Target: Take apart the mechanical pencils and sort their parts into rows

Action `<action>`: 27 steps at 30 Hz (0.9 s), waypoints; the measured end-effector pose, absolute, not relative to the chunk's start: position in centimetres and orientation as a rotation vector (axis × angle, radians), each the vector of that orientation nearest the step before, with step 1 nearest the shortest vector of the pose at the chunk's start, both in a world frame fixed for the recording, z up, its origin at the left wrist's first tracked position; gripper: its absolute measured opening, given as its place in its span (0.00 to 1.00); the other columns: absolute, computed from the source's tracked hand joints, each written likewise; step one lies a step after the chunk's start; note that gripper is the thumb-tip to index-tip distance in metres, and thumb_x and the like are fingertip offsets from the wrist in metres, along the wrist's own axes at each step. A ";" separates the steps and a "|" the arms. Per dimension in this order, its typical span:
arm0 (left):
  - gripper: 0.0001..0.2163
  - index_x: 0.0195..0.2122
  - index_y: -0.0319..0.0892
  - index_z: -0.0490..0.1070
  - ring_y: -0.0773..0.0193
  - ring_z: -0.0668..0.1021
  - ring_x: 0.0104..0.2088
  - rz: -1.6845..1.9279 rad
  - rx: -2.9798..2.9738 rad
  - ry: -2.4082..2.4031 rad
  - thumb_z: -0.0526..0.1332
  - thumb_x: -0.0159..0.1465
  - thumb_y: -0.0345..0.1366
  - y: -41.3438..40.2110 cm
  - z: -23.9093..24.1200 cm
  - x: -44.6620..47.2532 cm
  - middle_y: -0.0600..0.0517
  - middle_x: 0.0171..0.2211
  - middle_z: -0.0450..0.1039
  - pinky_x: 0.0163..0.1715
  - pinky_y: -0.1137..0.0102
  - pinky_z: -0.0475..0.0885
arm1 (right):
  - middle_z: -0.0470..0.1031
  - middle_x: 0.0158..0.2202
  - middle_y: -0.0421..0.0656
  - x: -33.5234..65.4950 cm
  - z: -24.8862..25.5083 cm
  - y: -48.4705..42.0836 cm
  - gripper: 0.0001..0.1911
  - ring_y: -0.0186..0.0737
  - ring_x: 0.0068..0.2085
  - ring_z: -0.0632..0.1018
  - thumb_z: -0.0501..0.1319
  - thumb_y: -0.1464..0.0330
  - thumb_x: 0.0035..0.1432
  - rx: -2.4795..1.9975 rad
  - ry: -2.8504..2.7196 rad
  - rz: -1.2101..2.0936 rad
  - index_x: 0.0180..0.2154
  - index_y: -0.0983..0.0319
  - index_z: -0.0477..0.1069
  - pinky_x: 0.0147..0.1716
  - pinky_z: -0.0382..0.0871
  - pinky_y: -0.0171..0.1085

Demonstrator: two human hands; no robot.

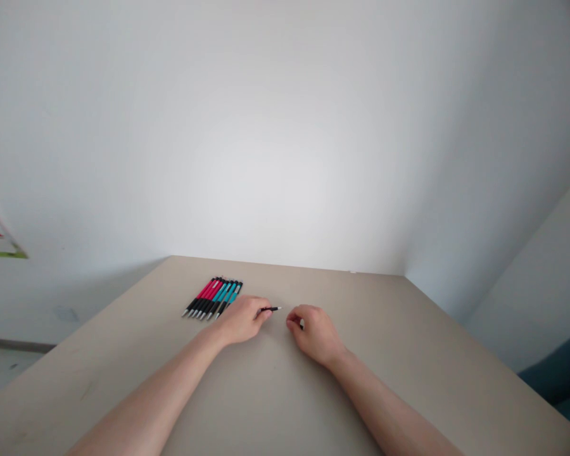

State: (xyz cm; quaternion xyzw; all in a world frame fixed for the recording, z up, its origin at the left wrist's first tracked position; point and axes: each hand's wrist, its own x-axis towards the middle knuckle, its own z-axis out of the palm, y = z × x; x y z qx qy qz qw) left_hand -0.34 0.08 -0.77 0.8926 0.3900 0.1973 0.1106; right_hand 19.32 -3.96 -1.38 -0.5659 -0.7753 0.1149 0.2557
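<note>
My left hand (243, 318) is closed around a pen, thumb and fingers pinching it just above the table. Of that pen (273, 309), a black grip and a silver tip stick out to the right; the rest is hidden in the hand. A short gap away, my right hand (314, 332) rests with its fingers curled in and thumb against fingertips. A small dark spot shows by its thumb, too small to name. Left of my left hand, several pens with black grips and silver tips lie side by side: red pens (208, 290) on the left, teal pens (227, 294) on the right.
The beige table (261, 392) meets a white wall (285, 139) at its far edge. A small white bit (353, 272) lies at that edge. Dark teal fabric (560, 373) shows past the right edge, and a green-edged board (0, 237) hangs at far left.
</note>
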 end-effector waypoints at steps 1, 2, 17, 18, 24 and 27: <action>0.12 0.33 0.42 0.73 0.63 0.73 0.30 0.580 2.618 1.145 0.50 0.65 0.36 0.1 -0.8 -0.4 0.51 0.29 0.74 0.29 0.73 0.60 | 0.75 0.31 0.42 19.4 -1.3 -3.9 0.09 0.36 0.34 0.74 0.55 0.72 0.55 -1.562 -2.053 0.299 0.31 0.61 0.74 0.36 0.61 0.32; 0.12 0.32 0.41 0.73 0.63 0.73 0.30 0.581 2.614 1.146 0.50 0.65 0.36 0.1 -0.8 -0.4 0.51 0.29 0.74 0.29 0.73 0.60 | 0.75 0.32 0.43 19.5 -1.3 -3.8 0.10 0.36 0.35 0.74 0.54 0.73 0.56 -1.598 -1.995 0.282 0.32 0.61 0.74 0.36 0.61 0.32; 0.12 0.31 0.41 0.73 0.63 0.73 0.30 0.568 2.614 1.133 0.51 0.64 0.35 0.0 -0.6 -0.3 0.51 0.28 0.73 0.28 0.74 0.59 | 0.75 0.31 0.44 20.0 -2.0 -3.5 0.08 0.37 0.34 0.73 0.57 0.73 0.53 -1.741 -1.922 0.285 0.31 0.62 0.75 0.34 0.61 0.33; 0.12 0.31 0.41 0.73 0.63 0.73 0.30 0.567 2.614 1.133 0.51 0.64 0.35 0.0 -0.6 -0.4 0.51 0.28 0.73 0.28 0.73 0.59 | 0.75 0.31 0.44 20.0 -1.9 -3.5 0.08 0.37 0.34 0.74 0.56 0.73 0.54 -1.737 -1.917 0.281 0.31 0.62 0.75 0.35 0.61 0.33; 0.12 0.33 0.41 0.73 0.62 0.74 0.31 0.557 2.621 1.141 0.51 0.64 0.36 0.1 -0.8 -0.5 0.50 0.30 0.74 0.30 0.72 0.61 | 0.75 0.31 0.44 20.1 -2.1 -3.3 0.08 0.38 0.32 0.74 0.57 0.72 0.53 -1.782 -1.951 0.278 0.30 0.62 0.75 0.32 0.61 0.33; 0.12 0.33 0.41 0.73 0.62 0.74 0.32 0.553 2.619 1.152 0.51 0.64 0.36 0.1 -0.8 -0.5 0.49 0.30 0.74 0.31 0.72 0.61 | 0.75 0.31 0.45 20.2 -2.3 -3.2 0.09 0.38 0.33 0.74 0.56 0.72 0.54 -1.805 -1.953 0.273 0.29 0.62 0.75 0.33 0.61 0.33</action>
